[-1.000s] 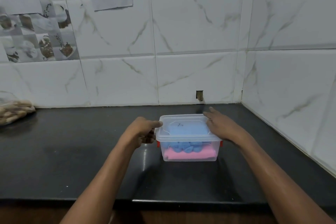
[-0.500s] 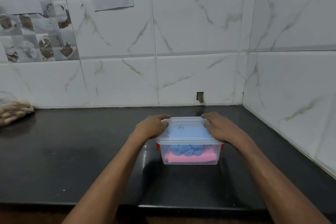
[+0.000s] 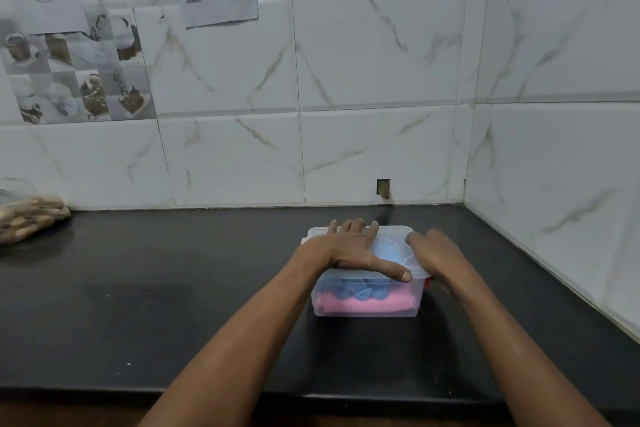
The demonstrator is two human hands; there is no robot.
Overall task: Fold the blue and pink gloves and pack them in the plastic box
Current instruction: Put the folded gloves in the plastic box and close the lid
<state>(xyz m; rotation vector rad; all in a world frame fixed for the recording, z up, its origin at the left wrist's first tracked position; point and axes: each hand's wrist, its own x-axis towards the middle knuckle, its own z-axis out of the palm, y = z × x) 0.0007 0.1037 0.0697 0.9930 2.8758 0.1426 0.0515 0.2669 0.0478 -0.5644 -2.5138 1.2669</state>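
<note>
Both hands lie on the lid (image 3: 391, 236) of the plastic box (image 3: 363, 311), which stands on the black worktop (image 3: 173, 288) toward its back right corner. The left hand (image 3: 349, 248) is flat on the lid. Its fingers (image 3: 351, 226) are straight and slightly apart, pointing to 12 o'clock and reaching the far edge, while the thumb (image 3: 394, 272) stretches toward 3 o'clock along the near edge. The right hand (image 3: 436, 253) rests on the lid's 3 o'clock edge; its fingers are bent and blurred, and I cannot tell whether they grip the rim. Inside the box, under both hands, the blue gloves (image 3: 346, 288) lie on top of the folded pink gloves (image 3: 367, 304). A red latch (image 3: 428, 282) shows on the box's 3 o'clock side, just below the right hand. A clear bag (image 3: 27, 215) sits well apart at 9 o'clock, by the wall.
</note>
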